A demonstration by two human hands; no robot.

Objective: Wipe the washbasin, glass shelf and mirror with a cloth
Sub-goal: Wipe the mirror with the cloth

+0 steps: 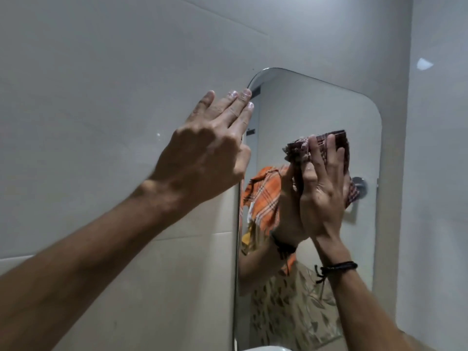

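A rounded-corner mirror [298, 117] hangs on the pale tiled wall. My right hand [323, 188] presses a bunched dark red checked cloth [297, 148] flat against the glass near the mirror's middle, fingers spread straight over it. My left hand [210, 150] lies flat against the wall at the mirror's left edge, fingertips touching the upper left corner of the frame. A sliver of the white washbasin [263, 348] shows at the bottom edge. The glass shelf is out of view.
The mirror reflects a person in an orange checked cloth and a leaf-print shirt. A black cord bracelet [336, 267] circles my right wrist. A wall corner [407, 148] runs just right of the mirror.
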